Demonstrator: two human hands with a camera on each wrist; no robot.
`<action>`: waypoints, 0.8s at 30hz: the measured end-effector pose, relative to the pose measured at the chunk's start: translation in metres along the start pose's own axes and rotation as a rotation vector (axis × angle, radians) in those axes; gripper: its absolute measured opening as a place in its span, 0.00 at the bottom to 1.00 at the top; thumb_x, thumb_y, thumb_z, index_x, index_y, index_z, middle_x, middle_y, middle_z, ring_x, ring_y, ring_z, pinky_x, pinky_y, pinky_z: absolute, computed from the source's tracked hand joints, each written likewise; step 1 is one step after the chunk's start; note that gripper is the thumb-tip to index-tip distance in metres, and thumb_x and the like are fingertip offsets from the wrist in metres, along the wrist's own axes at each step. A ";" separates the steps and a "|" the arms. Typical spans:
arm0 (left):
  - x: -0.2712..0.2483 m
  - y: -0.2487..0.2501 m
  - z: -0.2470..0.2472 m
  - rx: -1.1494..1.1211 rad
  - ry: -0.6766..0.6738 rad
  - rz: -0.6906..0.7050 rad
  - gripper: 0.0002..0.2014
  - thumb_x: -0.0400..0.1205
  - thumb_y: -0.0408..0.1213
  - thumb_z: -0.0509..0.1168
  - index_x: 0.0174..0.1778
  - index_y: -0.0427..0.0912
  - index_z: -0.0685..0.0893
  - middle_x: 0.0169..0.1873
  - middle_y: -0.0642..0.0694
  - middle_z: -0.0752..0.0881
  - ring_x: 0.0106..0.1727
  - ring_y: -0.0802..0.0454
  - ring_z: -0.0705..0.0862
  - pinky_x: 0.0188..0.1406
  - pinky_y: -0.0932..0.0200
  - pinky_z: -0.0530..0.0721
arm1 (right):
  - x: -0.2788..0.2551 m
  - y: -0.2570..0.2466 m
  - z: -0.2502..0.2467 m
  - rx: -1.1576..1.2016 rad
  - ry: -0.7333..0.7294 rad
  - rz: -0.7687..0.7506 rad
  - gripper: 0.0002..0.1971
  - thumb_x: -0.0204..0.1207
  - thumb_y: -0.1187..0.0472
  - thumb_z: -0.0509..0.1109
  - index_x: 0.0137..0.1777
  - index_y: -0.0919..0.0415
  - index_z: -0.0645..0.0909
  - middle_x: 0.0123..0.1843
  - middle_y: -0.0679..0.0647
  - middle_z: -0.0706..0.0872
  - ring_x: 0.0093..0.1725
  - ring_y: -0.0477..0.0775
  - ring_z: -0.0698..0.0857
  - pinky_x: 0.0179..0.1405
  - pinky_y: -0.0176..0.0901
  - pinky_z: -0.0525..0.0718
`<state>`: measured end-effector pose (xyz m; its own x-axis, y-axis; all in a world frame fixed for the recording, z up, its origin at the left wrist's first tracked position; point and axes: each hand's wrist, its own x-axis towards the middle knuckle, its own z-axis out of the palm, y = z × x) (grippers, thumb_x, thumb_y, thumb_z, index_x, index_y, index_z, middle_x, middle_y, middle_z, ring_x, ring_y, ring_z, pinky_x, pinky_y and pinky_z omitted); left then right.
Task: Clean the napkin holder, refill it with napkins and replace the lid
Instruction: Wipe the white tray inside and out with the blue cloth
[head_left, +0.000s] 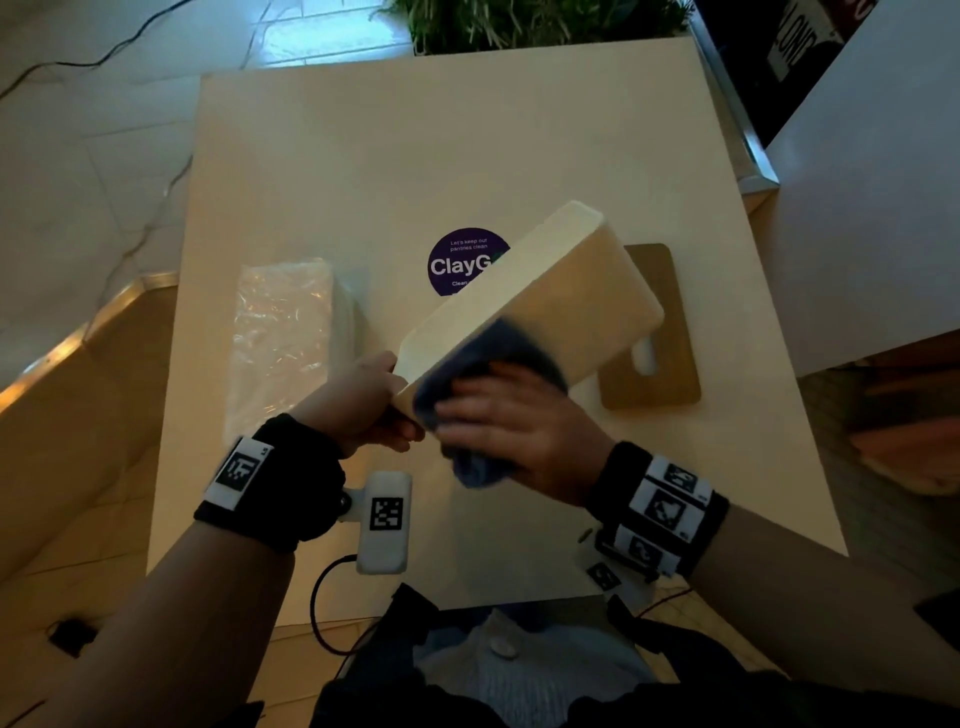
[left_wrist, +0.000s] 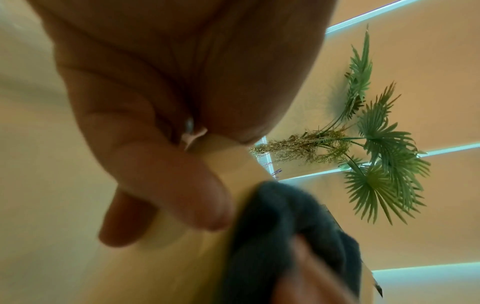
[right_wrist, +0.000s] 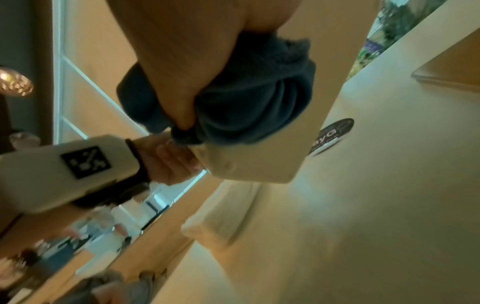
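A cream napkin holder (head_left: 550, 291) is held tilted above the table, its far end raised. My left hand (head_left: 363, 405) grips its near corner, thumb and fingers curled round the edge (left_wrist: 213, 164). My right hand (head_left: 509, 421) holds a bunched blue cloth (head_left: 488, 364) against the holder's wide face; in the right wrist view the fingers wrap the cloth (right_wrist: 249, 98). A wooden lid (head_left: 654, 332) with a slot lies flat on the table behind the holder. A plastic-wrapped pack of napkins (head_left: 283, 338) lies at the left.
The white table (head_left: 363, 171) carries a round purple sticker (head_left: 462, 262), half hidden by the holder. A green plant (head_left: 530, 23) stands at the far edge. Another white surface (head_left: 883, 182) rises at the right. A cable runs over the floor at the left.
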<state>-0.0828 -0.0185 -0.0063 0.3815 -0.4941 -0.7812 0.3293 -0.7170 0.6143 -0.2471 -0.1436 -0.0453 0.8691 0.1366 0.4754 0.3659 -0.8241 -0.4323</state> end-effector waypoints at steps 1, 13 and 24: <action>-0.001 -0.001 -0.001 0.015 -0.004 -0.004 0.16 0.78 0.20 0.58 0.62 0.29 0.71 0.28 0.34 0.80 0.16 0.50 0.80 0.13 0.63 0.77 | -0.007 -0.001 0.000 0.022 -0.044 -0.032 0.12 0.77 0.64 0.71 0.60 0.63 0.85 0.63 0.61 0.86 0.68 0.58 0.79 0.75 0.56 0.71; -0.001 -0.017 -0.009 0.052 0.188 0.150 0.15 0.83 0.27 0.55 0.63 0.45 0.69 0.44 0.38 0.81 0.22 0.43 0.84 0.22 0.49 0.88 | -0.075 0.027 -0.071 0.401 0.805 1.161 0.15 0.75 0.71 0.69 0.62 0.62 0.82 0.61 0.59 0.85 0.60 0.52 0.85 0.62 0.56 0.85; 0.024 -0.035 -0.005 0.303 0.462 0.253 0.12 0.85 0.31 0.51 0.63 0.45 0.65 0.43 0.38 0.82 0.28 0.39 0.89 0.29 0.45 0.90 | -0.216 -0.009 -0.057 -0.090 0.210 1.216 0.26 0.62 0.82 0.72 0.61 0.66 0.80 0.61 0.65 0.81 0.62 0.58 0.78 0.66 0.31 0.69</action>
<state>-0.0808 -0.0028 -0.0464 0.7734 -0.4521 -0.4443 -0.0554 -0.7465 0.6630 -0.4568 -0.1972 -0.1000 0.5553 -0.8277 -0.0813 -0.6730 -0.3897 -0.6287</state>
